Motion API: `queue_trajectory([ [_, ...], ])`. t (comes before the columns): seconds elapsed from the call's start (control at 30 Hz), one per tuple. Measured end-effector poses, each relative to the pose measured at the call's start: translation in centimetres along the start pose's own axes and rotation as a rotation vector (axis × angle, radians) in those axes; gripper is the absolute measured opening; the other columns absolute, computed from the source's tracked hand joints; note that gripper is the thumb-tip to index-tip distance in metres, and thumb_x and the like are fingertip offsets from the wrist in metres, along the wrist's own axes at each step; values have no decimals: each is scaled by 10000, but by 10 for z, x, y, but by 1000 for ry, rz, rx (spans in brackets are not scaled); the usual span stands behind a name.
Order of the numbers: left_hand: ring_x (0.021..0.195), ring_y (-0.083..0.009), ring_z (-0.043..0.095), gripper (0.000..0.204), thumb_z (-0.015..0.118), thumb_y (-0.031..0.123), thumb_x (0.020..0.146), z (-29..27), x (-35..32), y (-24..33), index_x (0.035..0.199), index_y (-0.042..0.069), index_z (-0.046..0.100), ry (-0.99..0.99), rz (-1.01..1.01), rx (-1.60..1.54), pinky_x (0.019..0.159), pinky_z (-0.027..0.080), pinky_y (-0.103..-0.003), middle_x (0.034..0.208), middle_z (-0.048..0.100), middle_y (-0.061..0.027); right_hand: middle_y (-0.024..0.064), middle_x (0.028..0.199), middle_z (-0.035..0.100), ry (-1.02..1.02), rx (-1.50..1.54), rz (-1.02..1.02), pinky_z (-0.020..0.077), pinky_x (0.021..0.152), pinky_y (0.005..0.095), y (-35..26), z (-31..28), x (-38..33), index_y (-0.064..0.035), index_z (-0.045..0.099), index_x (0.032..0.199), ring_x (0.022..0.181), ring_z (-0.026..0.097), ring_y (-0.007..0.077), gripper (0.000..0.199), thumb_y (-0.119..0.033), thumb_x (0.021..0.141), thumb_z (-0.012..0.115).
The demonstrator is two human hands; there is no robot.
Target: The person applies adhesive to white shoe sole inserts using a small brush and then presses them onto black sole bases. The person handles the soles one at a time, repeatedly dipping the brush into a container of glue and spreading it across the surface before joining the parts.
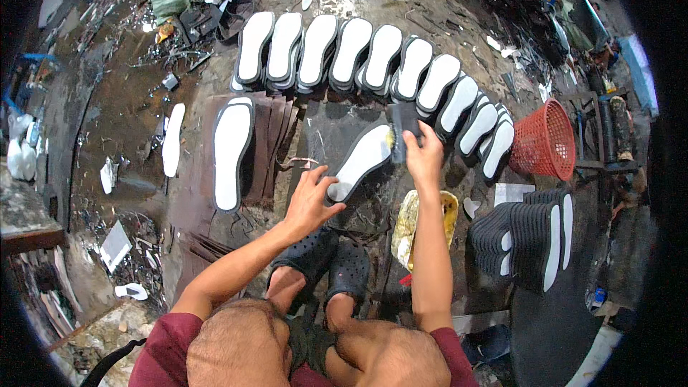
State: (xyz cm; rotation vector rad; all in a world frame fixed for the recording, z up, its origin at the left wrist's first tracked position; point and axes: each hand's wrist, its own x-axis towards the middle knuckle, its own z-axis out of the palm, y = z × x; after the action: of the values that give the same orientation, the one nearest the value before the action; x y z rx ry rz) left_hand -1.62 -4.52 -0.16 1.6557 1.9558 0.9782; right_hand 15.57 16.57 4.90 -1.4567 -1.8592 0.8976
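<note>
Sole in work: one black-edged shoe sole with a white, foot-shaped top (364, 161), laid slantwise on a dark grey flat board (322, 122); its heel is pointed toward the lower left, its toe toward the board's upper right corner.
Left hand (312, 201): placed at the heel, thumb and forefinger set apart about its rounded end; whether the heel is clamped cannot be told.
Right hand (424, 154): clamped on the block listed next, well apart from the left hand.
Block: one dark grey rectangular block (406, 132), slightly blurred, held at the toe; a yellow patch is seen where the two meet.
Container: one oblong, yellow-stained open container (403, 223), set right of the board, partly hidden by the right forearm.
Row: stacked black soles with white tops (351, 50), ranged in an arc beyond the board's upper edge.
Sheets: a pile of thin brown sheets (272, 143), left of the board; a white-topped black sole (233, 150) is laid along its left edge.
Basket: one red perforated plastic basket (534, 147), placed beside the row's right end.
Footwear: dark perforated clogs (349, 269), worn at the board's lower edge.
</note>
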Motion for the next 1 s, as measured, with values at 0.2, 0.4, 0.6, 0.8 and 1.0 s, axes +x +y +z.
queue_trajectory([
  [0.2,1083,-417,562,519,825,199,806,15,-21,-9,1260,60,614,52,90,23,947,498,-486,1285,584,-204,88,974,755,-90,-614,-461,570,752,464,-9,49,19,-199,723,1147,868,696,318,281,-189,881,633],
  [0.4,1102,-411,561,494,828,222,802,23,-28,-10,1234,72,642,-34,-91,33,942,500,-483,1263,600,-200,25,991,764,-510,-559,-916,591,749,403,-54,92,-47,-219,746,1084,875,701,251,291,-131,849,599],
  [0.6,1083,-413,554,556,830,174,782,30,-9,-1,1276,73,596,103,34,-46,936,483,-485,1250,585,-207,142,930,736,-149,-697,-265,578,710,509,-18,19,23,-253,698,1220,881,720,339,377,-128,873,621],
  [0.8,1096,-344,559,445,826,169,803,5,-17,9,1218,75,696,92,-81,2,921,492,-442,1138,606,-171,44,1008,747,-326,-631,-563,593,723,452,-17,48,-28,-231,709,1173,915,700,298,379,-77,851,581],
  [1.0,929,-223,630,282,702,4,899,-60,18,24,1176,55,723,640,-53,-228,816,525,-326,1078,627,-116,61,1094,713,-371,-581,-669,593,711,416,-21,57,-114,-201,708,1162,909,675,284,324,-106,887,567],
])
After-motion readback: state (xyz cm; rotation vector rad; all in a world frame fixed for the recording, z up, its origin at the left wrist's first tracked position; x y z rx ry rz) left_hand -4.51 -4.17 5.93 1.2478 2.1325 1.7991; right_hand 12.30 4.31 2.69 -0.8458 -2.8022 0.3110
